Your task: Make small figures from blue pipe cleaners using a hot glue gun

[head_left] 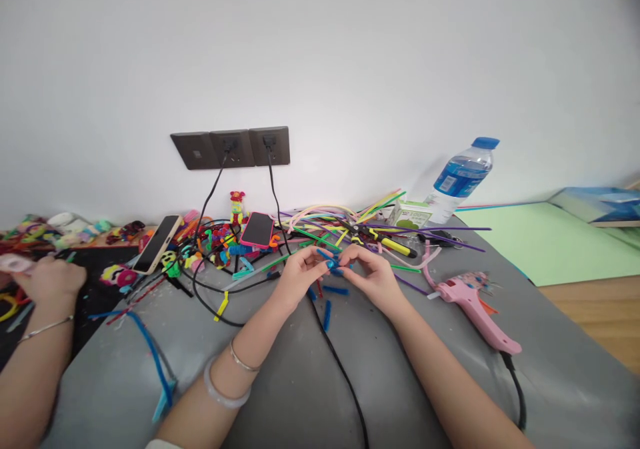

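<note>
Both of my hands meet over the middle of the grey table (280,375). My left hand (303,272) pinches one side of a small piece of bent blue pipe cleaner (332,263), and my right hand (373,274) closes its fingertips on the other side. The fingers partly cover the piece, so its full shape is hidden. Just below lie short cut bits of blue pipe cleaner (327,315). A longer blue pipe cleaner (153,349) curves across the table left of my left forearm.
Behind my hands spreads a pile of coloured pipe cleaners (320,219) with yellow-handled pliers (393,243). A pink glue gun (475,309) and a water bottle (460,179) stand right. Phones (157,243), black cables (335,355) and another person's hand (55,279) are left.
</note>
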`<control>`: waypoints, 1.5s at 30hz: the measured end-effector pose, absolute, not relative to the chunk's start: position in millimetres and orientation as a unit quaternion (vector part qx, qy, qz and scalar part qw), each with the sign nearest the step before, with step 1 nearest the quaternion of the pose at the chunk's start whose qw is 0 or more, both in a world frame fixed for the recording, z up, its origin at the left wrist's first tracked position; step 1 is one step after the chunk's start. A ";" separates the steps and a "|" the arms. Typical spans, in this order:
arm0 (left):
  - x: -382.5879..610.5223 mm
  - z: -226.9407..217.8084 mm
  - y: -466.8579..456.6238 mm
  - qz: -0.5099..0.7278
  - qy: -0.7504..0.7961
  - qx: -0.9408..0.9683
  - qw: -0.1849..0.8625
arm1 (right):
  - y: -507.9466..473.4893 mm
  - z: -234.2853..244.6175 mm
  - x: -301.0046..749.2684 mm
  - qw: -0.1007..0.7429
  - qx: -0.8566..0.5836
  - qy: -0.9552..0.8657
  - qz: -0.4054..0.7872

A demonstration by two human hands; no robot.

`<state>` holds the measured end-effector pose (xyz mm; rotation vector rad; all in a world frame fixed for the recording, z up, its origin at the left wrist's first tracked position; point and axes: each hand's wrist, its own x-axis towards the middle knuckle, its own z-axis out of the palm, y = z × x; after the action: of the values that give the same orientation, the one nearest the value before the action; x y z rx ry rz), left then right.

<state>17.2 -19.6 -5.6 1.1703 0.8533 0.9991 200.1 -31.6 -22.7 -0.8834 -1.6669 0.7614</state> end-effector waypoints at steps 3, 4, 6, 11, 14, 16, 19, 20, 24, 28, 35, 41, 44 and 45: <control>20.2 -4.3 -22.1 0.435 0.374 0.463 0.676 | -32.0 -21.8 199.4 0.522 -0.349 -0.712 0.315; 20.9 -4.0 -22.6 0.434 0.372 0.449 0.687 | -32.1 -21.5 199.2 0.520 -0.345 -0.715 0.314; 21.7 -3.2 -23.3 0.433 0.368 0.426 0.704 | -32.6 -21.2 199.0 0.516 -0.348 -0.719 0.309; 21.7 -2.1 -23.3 0.427 0.368 0.406 0.719 | -33.3 -22.4 199.2 0.507 -0.358 -0.725 0.298; 21.2 -1.8 -23.2 0.423 0.367 0.407 0.722 | -33.1 -22.9 199.7 0.503 -0.367 -0.725 0.295; 20.9 -1.5 -23.2 0.423 0.366 0.409 0.720 | -33.1 -22.6 199.9 0.500 -0.379 -0.722 0.291; 20.4 -1.6 -22.9 0.424 0.370 0.418 0.713 | -33.2 -21.5 199.6 0.498 -0.388 -0.719 0.291; 20.2 -1.9 -22.7 0.424 0.370 0.422 0.710 | -33.4 -21.0 199.4 0.498 -0.387 -0.719 0.292; 19.4 -4.8 -21.0 0.428 0.380 0.427 0.700 | -34.1 -19.3 198.9 0.503 -0.381 -0.719 0.292; 18.5 -7.8 -19.6 0.426 0.388 0.429 0.695 | -34.8 -19.3 198.9 0.514 -0.391 -0.706 0.292; 18.1 -8.5 -19.3 0.425 0.383 0.438 0.694 | -34.3 -20.4 198.5 0.506 -0.377 -0.715 0.300; 17.3 -8.1 -17.8 0.428 0.392 0.457 0.674 | -34.7 -17.3 197.6 0.516 -0.396 -0.705 0.284; 17.0 -7.8 -17.9 0.431 0.398 0.470 0.659 | -35.1 -16.5 197.6 0.514 -0.403 -0.704 0.279; 17.0 -7.6 -18.3 0.430 0.400 0.476 0.654 | -35.2 -17.0 197.8 0.514 -0.404 -0.704 0.278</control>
<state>17.0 -18.3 -7.6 1.0800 0.9065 0.9757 197.8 -35.2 -17.0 -0.9718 -1.6916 0.6687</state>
